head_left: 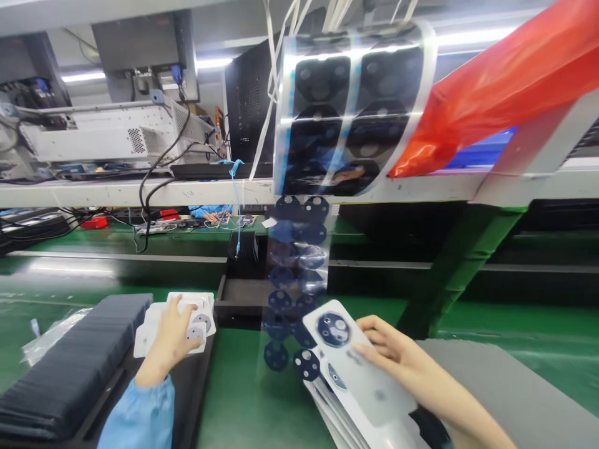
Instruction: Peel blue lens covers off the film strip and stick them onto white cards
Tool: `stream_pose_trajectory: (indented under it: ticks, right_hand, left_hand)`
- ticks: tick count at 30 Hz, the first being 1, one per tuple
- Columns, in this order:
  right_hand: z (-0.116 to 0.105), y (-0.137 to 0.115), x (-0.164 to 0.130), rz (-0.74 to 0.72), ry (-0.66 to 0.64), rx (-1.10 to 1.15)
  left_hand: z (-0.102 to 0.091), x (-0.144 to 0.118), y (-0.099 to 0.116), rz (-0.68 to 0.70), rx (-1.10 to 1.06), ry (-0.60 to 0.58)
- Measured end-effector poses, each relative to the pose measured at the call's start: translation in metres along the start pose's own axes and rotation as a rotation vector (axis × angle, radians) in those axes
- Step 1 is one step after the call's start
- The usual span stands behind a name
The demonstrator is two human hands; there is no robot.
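Green bench below, white shelf above, with monitors and a pale machine along the left of the shelf and a red sheet slanting across the upper right. A roll of dark round stickers sits at the shelf's front edge, and a clear strip of the same stickers hangs down to the bench.

The right hand is closed on the edge of a white panel, thumb on its face and the other fingers curled at the far side. That panel tilts up to the left of the hand, its round camera patch near the fingertips. More panels lie under it in a pile, and a sticker at the strip's lower end overlaps their left edge.

The left hand, in a blue sleeve, is partly open, fingers spread and bent over several white pieces above a black tray; whether it grips them I cannot tell. Dark foam lies left of that hand.
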State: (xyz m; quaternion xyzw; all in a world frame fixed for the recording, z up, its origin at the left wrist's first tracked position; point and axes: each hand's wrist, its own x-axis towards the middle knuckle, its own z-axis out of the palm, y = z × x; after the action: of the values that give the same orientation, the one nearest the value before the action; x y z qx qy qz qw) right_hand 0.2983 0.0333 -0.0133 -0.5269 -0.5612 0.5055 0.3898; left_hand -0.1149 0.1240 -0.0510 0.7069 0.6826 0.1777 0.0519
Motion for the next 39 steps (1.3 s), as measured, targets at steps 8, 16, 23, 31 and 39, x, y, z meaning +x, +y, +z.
stream_pose_trajectory:
  ticks: [8,16,23,31,39]
  right_hand:
    - [-0.025,0.045,0.035,0.313,0.002,-0.420]
    - [-0.016,0.043,0.036,0.381,0.229,-0.744]
    - [0.000,0.006,0.015,0.112,0.475,-0.680]
    - [0.082,0.002,0.005,-0.559,0.213,-0.769]
    - [0.104,0.008,0.026,-0.556,0.126,-0.985]
  left_hand:
    - [0.042,0.027,-0.058,-0.095,0.120,-0.041]
    - [0.026,0.033,-0.061,0.032,-0.058,0.015]
    - [-0.010,0.016,-0.017,0.047,-0.364,-0.028]
    - [0.018,-0.013,0.078,0.009,-0.985,-0.267]
    - [0.024,-0.043,0.108,-0.116,-1.230,-0.553]
